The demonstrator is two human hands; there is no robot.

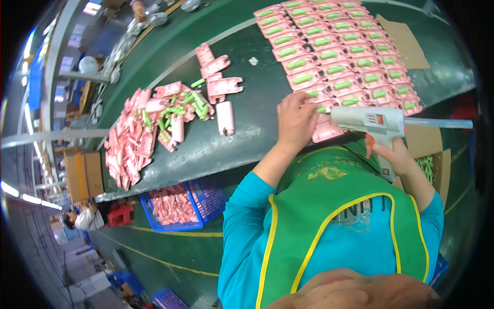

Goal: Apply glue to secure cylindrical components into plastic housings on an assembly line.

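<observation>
My right hand point(391, 153) is wrapped round the handle of a light grey hot glue gun point(370, 118) with an orange trigger. A translucent glue stick point(437, 122) sticks out of its back end. The gun's nozzle points left, close to the fingertips of my left hand point(297, 119). That hand is curled at the near end of the rows, its fingers on a pink plastic shell point(326, 129). A small green cylinder point(322, 109) lies right by my thumb and the nozzle. Part of this shell is hidden by the hand and the gun.
Rows of pink shells point(329, 55) with green cylinders fill the table's far right. To the left lie a pile of pink shells point(135, 136) and loose green cylinders point(177, 109). A blue crate point(199, 203) of pink parts stands below the edge; cardboard point(404, 44) lies beside the rows.
</observation>
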